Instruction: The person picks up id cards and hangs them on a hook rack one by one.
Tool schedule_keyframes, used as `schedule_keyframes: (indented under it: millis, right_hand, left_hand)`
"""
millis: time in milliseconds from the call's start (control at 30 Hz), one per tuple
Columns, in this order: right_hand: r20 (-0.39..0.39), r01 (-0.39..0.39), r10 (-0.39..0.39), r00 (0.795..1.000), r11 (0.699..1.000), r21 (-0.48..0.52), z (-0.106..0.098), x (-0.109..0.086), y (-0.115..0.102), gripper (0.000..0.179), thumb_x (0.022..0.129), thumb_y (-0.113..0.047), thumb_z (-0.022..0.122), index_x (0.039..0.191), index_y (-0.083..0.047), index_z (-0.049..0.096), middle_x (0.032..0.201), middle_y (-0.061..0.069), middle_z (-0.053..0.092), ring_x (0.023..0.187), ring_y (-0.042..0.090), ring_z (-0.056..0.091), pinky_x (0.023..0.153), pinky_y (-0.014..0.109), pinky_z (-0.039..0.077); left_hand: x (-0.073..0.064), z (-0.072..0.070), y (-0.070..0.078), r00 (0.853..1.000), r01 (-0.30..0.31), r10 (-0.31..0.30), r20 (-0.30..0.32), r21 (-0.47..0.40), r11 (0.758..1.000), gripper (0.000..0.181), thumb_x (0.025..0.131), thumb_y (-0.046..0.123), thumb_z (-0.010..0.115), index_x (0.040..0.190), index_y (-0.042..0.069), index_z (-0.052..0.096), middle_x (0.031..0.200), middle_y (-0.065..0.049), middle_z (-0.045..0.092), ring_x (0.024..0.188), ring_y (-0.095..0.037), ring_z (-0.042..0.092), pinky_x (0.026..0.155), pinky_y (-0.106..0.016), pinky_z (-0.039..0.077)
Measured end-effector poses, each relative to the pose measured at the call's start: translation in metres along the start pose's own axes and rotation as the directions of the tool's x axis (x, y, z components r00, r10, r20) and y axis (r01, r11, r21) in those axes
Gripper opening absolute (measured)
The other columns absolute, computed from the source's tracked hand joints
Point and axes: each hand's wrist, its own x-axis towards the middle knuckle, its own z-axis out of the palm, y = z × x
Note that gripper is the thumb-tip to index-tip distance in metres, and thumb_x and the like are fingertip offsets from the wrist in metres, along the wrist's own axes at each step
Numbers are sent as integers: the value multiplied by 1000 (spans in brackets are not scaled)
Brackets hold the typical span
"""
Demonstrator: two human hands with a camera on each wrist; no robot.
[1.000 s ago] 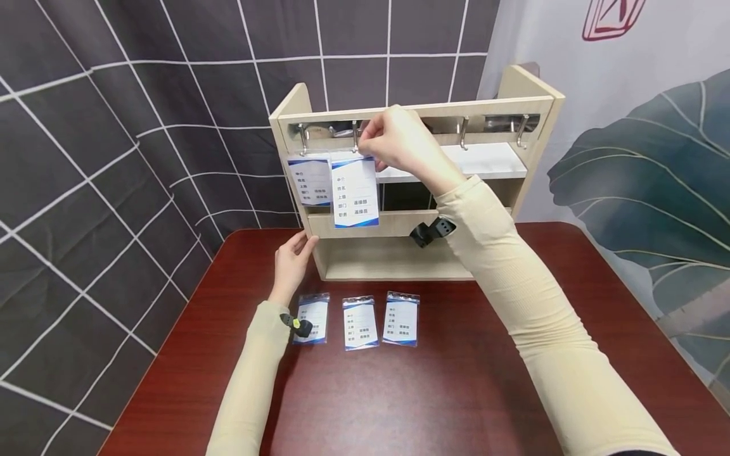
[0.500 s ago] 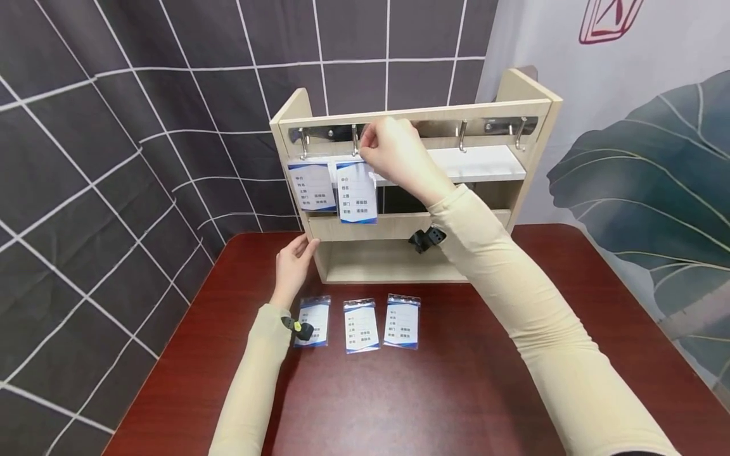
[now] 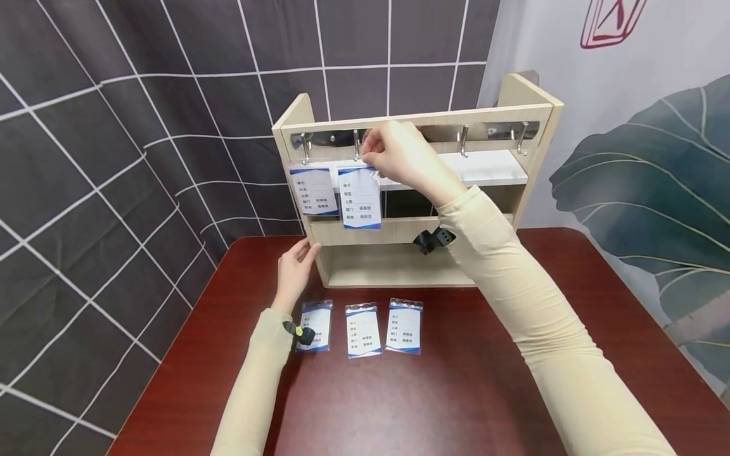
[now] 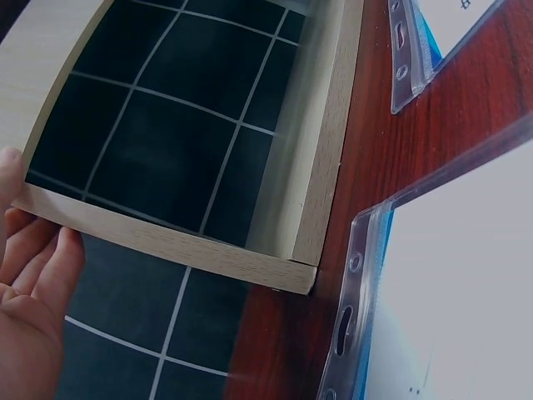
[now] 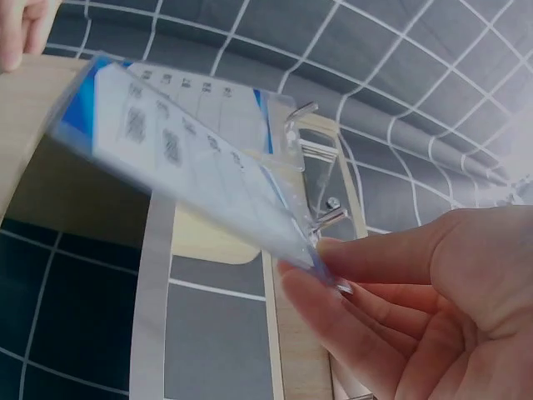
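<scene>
My right hand (image 3: 399, 149) pinches the top edge of an ID badge (image 3: 360, 197) in a clear sleeve, between thumb and fingers. In the right wrist view this badge (image 5: 191, 167) tilts, its top edge close to the second hook (image 5: 331, 218); whether the hook passes through its slot I cannot tell. Another badge (image 3: 313, 191) hangs from the leftmost hook (image 3: 305, 149). With thumb and fingers on either side, my left hand (image 3: 293, 272) grips the left side panel (image 4: 166, 242) of the wooden rack (image 3: 393, 232).
Three more badges (image 3: 362, 330) lie in a row on the red-brown table (image 3: 399, 399), in front of the rack; my left wrist camera partly covers the leftmost. Two bare hooks (image 3: 464, 140) are on the rack's right half. A dark gridded curtain (image 3: 199, 95) stands behind.
The badge in my right hand has shifted slightly right and back, closer to the second hook. My left hand keeps its grip on the rack. The whole view has tipped up slightly.
</scene>
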Motion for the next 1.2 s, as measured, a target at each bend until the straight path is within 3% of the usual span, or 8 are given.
schedule_keyframes:
  millis: [233, 867, 1033, 1200]
  right_hand:
    - [-6, 6, -7, 1000, 998, -63, -2, 3, 0, 11, 95, -9, 63, 96, -4, 73, 97, 10, 74, 88, 21, 64, 85, 35, 48]
    - [28, 37, -36, 999, 997, -60, -14, 3, -2, 17, 93, -12, 64, 102, -4, 76, 101, 10, 76, 91, 21, 67, 82, 32, 50]
    - [26, 6, -5, 1000, 1000, -12, -24, -3, -1, 17, 94, -14, 68, 107, -5, 76, 103, 9, 76, 91, 19, 69, 79, 31, 49]
    - [19, -14, 13, 1000, 1000, 23, -35, -9, -1, 22, 95, -13, 69, 114, -5, 74, 110, 9, 75, 98, 20, 69, 85, 31, 51]
  left_hand:
    - [1, 0, 1, 1000, 14, -14, 4, -4, 1000, 52, 96, 35, 70, 134, 0, 63, 132, -19, 63, 122, -29, 62, 101, -38, 52]
    - [2, 1, 3, 1000, -2, 2, -4, 8, 1000, 53, 95, 36, 70, 133, 0, 64, 132, -20, 63, 122, -30, 62, 101, -39, 52]
    - [2, 1, 1, 1000, -8, 8, -9, 13, 1000, 52, 96, 35, 71, 132, -1, 64, 131, -21, 63, 121, -30, 63, 101, -39, 53]
    - [3, 1, -1, 1000, -10, 11, -15, 8, 1000, 53, 95, 36, 70, 132, -1, 64, 130, -21, 64, 121, -30, 63, 101, -40, 52]
